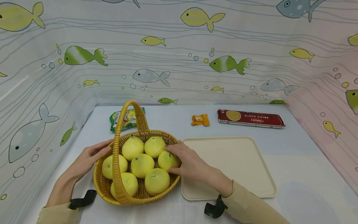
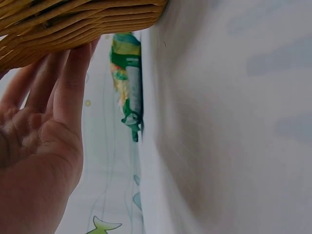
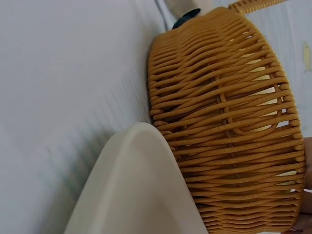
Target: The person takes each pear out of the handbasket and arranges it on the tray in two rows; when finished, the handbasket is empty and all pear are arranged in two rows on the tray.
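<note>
While the left hand rests with a relaxed grip against the left side of an oval golden-brown wicker basket with an arched handle, the right hand has its grip narrowed around a round pale-yellow fruit. That fruit sits inside the basket at its right edge, among six others (all much alike). Beside them, a rectangular cream tray lies on the white surface.

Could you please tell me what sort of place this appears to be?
Probably a staged booth: fish-print sheeting lines three sides of a white tabletop, where a wicker basket and a cream tray sit.
</note>
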### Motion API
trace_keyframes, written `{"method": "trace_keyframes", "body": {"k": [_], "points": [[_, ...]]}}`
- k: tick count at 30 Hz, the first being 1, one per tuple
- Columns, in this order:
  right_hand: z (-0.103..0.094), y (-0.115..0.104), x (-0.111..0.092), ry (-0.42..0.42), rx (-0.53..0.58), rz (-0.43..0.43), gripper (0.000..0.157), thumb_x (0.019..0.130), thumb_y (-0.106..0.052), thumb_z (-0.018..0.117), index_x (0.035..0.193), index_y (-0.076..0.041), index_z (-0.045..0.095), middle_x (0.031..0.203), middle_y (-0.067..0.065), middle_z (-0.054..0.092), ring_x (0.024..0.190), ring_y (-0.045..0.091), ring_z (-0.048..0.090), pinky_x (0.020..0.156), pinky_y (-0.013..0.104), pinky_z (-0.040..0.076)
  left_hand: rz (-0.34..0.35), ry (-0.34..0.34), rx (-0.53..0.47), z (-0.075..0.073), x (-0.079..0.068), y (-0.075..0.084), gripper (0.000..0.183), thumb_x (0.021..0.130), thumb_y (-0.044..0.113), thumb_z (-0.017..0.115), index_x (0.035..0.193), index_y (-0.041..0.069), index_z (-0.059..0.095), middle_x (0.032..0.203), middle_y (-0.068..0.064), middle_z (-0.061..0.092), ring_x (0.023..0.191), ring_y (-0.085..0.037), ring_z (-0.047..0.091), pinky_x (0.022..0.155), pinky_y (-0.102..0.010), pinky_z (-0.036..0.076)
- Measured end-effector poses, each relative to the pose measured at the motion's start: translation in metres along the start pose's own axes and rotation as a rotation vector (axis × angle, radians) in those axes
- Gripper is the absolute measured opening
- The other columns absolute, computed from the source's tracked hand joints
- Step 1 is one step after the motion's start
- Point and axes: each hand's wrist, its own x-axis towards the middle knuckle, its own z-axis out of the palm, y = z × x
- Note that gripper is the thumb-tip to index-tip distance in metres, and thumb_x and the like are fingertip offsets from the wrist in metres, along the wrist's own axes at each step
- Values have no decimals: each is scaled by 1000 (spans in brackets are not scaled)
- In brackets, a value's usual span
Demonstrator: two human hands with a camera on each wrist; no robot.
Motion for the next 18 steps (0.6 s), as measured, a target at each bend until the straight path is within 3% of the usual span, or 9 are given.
{"method": "trace_keyframes", "body": {"k": [18], "points": [[3, 0, -2, 45, -23, -13, 65, 80, -23, 86, 134, 1, 59, 133, 9, 64, 127, 26, 56, 121, 46, 26, -5, -4, 1, 0, 0, 0, 49, 109, 29, 45, 154, 12, 41, 138, 23, 52, 122, 19, 42, 93, -4, 38]]}}
